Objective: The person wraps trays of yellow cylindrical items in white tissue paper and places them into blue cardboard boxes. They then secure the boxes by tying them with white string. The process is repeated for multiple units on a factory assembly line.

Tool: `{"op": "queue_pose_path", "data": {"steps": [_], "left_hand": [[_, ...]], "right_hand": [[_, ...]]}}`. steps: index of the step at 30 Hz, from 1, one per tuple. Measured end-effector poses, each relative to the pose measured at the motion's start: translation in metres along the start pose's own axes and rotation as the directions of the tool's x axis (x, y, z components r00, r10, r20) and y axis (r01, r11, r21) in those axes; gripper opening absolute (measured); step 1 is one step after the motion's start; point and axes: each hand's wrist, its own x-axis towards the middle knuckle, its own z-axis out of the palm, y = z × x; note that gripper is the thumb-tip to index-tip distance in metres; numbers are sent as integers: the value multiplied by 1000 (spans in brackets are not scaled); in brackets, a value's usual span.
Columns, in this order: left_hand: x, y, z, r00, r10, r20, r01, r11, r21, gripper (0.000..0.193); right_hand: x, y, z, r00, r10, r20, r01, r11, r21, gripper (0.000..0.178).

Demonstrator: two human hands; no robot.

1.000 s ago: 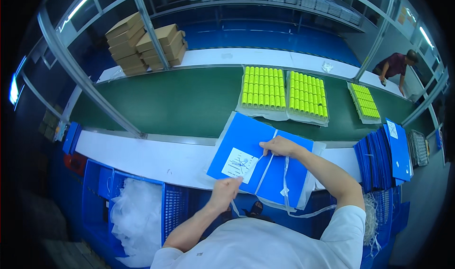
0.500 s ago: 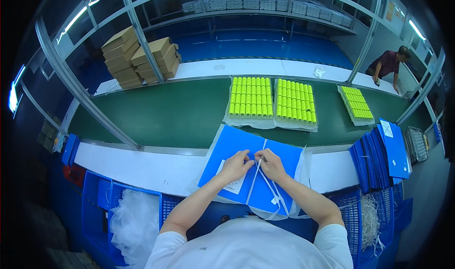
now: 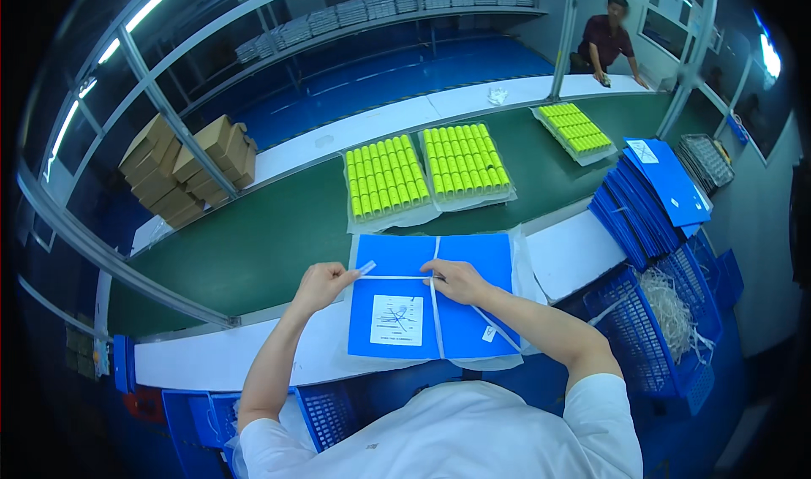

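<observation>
In front of me lies a flat blue board with a white printed label and translucent sheeting sticking out around its edges. A narrow white strap runs down its middle, and another stretch slants to the lower right corner. My left hand, closed in a pinch at the board's left edge, holds the strap's end, which is pulled taut sideways. Near the board's middle, my right hand has its fingers closed on the strap where the lengths cross. Its fingertips partly hide that crossing.
Trays of yellow-green cylindrical cells rest on the green conveyor. Blue boards are stacked at right, above a blue basket holding loose white straps. Cardboard boxes stand far left; another person leans at far right.
My left hand has moved left from the board's middle, drawing the strap out straight. My right hand stays near the crossing. The view has turned, and the board now appears squarer to me.
</observation>
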Motion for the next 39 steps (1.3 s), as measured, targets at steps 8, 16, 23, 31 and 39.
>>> {"op": "queue_pose_path", "data": {"steps": [8,16,23,31,39], "left_hand": [[16,-74,117,975,-205,-82,81,680,-729,43],[38,-33,134,985,-170,-36,39,416,-909,42],[44,7,142,937,-211,279,320,194,-928,74],[-36,32,240,889,-420,183,278,178,-944,59],[-81,27,254,850,-430,303,433,245,-867,42]], "right_hand": [[-112,47,-117,884,455,-111,-468,860,-202,40],[-173,92,45,483,710,-512,-274,678,682,49],[-248,211,79,540,392,-745,-521,850,70,41],[-240,266,251,400,805,-439,-725,571,386,24],[-236,219,240,314,845,-432,-689,516,509,26]]}}
